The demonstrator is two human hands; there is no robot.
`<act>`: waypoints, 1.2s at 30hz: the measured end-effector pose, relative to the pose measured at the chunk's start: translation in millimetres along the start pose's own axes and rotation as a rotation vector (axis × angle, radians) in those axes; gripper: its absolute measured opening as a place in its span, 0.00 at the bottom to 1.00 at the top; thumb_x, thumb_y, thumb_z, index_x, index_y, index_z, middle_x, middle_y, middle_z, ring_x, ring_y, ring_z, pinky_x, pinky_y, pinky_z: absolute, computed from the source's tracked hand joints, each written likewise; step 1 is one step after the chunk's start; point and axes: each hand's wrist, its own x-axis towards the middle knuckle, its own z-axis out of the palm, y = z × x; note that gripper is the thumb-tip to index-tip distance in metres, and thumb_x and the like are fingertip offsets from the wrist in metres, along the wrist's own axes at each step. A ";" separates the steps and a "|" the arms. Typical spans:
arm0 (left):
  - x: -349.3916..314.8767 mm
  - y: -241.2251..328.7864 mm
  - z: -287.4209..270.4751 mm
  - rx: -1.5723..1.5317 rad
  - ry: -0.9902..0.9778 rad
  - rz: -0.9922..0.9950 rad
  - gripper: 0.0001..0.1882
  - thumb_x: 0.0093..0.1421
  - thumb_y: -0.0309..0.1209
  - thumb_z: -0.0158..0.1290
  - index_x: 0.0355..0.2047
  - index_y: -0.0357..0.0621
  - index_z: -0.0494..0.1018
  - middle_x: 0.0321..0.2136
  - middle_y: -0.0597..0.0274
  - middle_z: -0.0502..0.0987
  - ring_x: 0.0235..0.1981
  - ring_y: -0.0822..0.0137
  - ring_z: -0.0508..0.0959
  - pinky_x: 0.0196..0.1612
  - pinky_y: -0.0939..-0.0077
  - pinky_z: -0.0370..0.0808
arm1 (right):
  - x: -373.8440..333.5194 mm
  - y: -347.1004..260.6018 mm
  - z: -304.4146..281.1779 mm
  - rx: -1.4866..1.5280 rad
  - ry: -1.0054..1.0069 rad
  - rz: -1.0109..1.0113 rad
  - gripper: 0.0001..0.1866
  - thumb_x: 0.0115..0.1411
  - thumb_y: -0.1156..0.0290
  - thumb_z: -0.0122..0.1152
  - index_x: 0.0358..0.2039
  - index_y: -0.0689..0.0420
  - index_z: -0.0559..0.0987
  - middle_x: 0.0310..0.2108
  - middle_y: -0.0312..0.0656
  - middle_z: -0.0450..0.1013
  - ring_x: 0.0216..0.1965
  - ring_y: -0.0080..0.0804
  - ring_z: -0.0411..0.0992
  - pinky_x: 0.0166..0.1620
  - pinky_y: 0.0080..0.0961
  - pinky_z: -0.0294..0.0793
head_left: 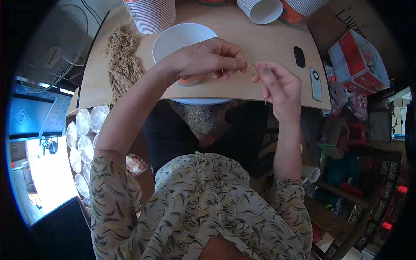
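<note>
Above the table's near edge, a thin tan cord [251, 66] runs between my two hands. My left hand [212, 58] is closed, pinching one part of it with the fingertips. My right hand [281, 86] pinches the cord between thumb and fingers, and a short end shows below that hand. Under my left wrist stands a wide white paper bucket [173, 40] with an orange lower side, partly hidden by the hand and forearm. To the left lies a thick bundle of tan cords [123, 58], some hanging over the table's front edge.
Stacked white paper buckets [154, 15] stand at the back left, and more stacked buckets [264, 11] lie at the back right. A black object [299, 56] and a phone [316, 84] rest on the right side of the wooden table [242, 93]. Clear plastic lids [86, 147] are at lower left.
</note>
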 end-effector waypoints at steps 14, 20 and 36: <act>-6.9 2.5 0.2 0.036 0.045 -0.025 0.10 0.68 0.35 0.54 0.37 0.39 0.76 0.24 0.74 0.71 0.23 0.84 0.67 0.24 0.87 0.64 | -2.2 21.8 3.7 0.177 0.085 0.047 0.08 0.64 0.70 0.64 0.38 0.63 0.80 0.24 0.35 0.73 0.18 0.11 0.60 0.21 0.11 0.55; -11.3 -5.0 -1.2 -0.056 0.106 0.031 0.11 0.68 0.35 0.54 0.37 0.40 0.77 0.21 0.74 0.70 0.20 0.83 0.66 0.23 0.87 0.62 | -15.8 28.2 5.8 0.331 0.087 0.153 0.08 0.66 0.73 0.59 0.42 0.63 0.78 0.22 0.33 0.70 0.18 0.12 0.59 0.20 0.12 0.55; -11.7 -12.0 -2.7 -0.033 0.054 0.007 0.11 0.68 0.35 0.53 0.37 0.39 0.78 0.22 0.74 0.72 0.22 0.84 0.67 0.25 0.86 0.63 | -10.3 16.5 15.7 -0.028 0.003 -0.003 0.19 0.70 0.64 0.57 0.54 0.65 0.75 0.35 0.36 0.76 0.24 0.13 0.68 0.27 0.12 0.68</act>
